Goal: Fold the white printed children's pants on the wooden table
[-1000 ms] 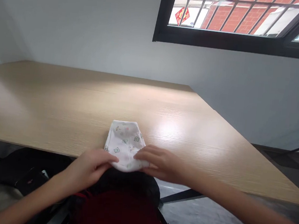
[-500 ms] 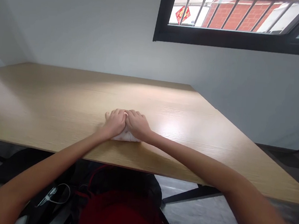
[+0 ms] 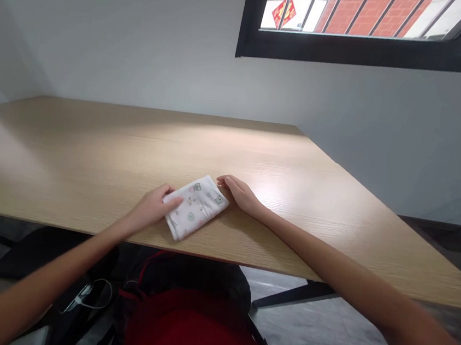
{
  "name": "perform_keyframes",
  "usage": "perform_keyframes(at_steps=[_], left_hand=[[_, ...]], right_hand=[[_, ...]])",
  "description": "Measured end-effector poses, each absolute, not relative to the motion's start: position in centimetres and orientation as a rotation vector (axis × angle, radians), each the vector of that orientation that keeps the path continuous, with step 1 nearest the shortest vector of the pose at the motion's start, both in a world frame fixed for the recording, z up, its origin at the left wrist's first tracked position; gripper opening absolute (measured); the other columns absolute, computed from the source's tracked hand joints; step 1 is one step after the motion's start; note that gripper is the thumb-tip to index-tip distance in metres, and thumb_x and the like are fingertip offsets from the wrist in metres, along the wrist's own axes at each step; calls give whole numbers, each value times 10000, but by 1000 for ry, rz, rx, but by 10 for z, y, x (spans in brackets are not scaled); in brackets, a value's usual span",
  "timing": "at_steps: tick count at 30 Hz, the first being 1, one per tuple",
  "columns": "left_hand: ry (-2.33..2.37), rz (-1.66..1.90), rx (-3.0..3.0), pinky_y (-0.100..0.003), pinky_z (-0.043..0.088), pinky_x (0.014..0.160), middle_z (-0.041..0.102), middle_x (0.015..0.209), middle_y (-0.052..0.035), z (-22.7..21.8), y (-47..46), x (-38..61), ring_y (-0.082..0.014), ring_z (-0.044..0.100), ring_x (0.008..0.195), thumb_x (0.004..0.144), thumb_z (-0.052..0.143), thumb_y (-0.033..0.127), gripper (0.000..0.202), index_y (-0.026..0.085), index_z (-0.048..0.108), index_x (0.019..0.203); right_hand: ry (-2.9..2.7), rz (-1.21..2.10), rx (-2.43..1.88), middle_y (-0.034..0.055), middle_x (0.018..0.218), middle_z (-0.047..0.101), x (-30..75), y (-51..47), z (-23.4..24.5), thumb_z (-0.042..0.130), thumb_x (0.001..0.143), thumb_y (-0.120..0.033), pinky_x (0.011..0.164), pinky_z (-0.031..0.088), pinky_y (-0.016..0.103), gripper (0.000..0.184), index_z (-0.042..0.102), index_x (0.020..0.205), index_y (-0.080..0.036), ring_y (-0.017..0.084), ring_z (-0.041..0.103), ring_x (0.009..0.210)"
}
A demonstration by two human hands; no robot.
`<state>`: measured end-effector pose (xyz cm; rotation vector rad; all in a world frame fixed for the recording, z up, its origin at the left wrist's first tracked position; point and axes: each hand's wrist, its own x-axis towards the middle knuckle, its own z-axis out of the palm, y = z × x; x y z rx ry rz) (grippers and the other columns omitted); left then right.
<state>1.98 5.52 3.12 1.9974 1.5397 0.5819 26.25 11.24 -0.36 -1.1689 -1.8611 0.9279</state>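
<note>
A folded white cloth (image 3: 196, 210) with small printed drawings lies at a slant above the front part of the table, its left side raised or resting, I cannot tell which. My left hand (image 3: 156, 204) grips its left edge, thumb on top and fingers beneath. Just off the cloth's right corner is my right hand (image 3: 242, 194), resting on its side with loosely bent fingers and nothing visible in them. Whether its fingertips touch the cloth is unclear.
The wooden table (image 3: 135, 140) runs back to a grey wall (image 3: 146, 37). A dark-framed barred window (image 3: 342, 47) is at upper right. Below the table's front edge are a black and red bag (image 3: 202, 285) and a device with a white cable (image 3: 83, 294).
Both hands were together on top of the cloth. My right hand has come off it to the right, and my left hand has taken its left edge; the cloth is now turned at an angle.
</note>
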Motion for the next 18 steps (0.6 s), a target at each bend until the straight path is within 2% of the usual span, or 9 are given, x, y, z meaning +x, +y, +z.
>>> perform_keyframes(at_steps=[3,6,8,10,14,16,18], left_hand=[[1515,629,2042,-378,423,864,587,1026,-80,26,13,24,-226,531,974,848,396,469,372,163,539,1002],[1460,664,2054,-363,346,987,546,1115,-61,21,-4,19,-189,463,1096,915,233,408,409,187,566,1002],[1533,664,2061,-361,329,1009,510,1161,-66,18,-1,13,-184,442,1127,917,227,398,416,187,570,1022],[1614,594,2156,-400,313,1017,458,1221,-89,14,4,13,-214,403,1169,901,293,405,389,186,551,1095],[1571,470,2386,-501,245,1028,393,1309,-98,8,10,36,-261,317,1237,906,299,343,377,229,487,1213],[1468,506,2422,-509,227,1032,389,1329,-91,7,11,58,-253,315,1240,912,283,298,380,237,449,1247],[1346,573,2407,-481,250,1028,421,1310,-89,6,10,84,-243,354,1215,906,297,272,369,234,461,1234]], right_hand=[[-1889,906,-1190,61,1022,590,262,113,-2,280,911,-299,886,381,305,339,570,987,-142,162,528,972],[-1905,896,-1192,63,1011,590,263,111,-1,266,914,-294,877,394,318,344,569,982,-145,167,531,963],[-1937,819,-1175,69,1009,586,262,104,-1,261,914,-285,865,404,328,348,570,996,-147,174,530,955],[-2031,607,-1123,87,1055,563,256,91,0,278,912,-283,883,389,353,346,564,1056,-151,196,501,999],[-2346,142,-982,87,1327,364,237,58,8,372,899,-344,954,285,478,353,497,1215,-246,284,337,1178],[-2381,80,-1046,79,1375,293,232,43,11,348,913,-357,938,283,512,321,526,1165,-270,301,324,1186],[-2268,101,-1182,97,1338,328,241,28,10,282,934,-352,920,311,505,327,553,1073,-235,292,343,1176]])
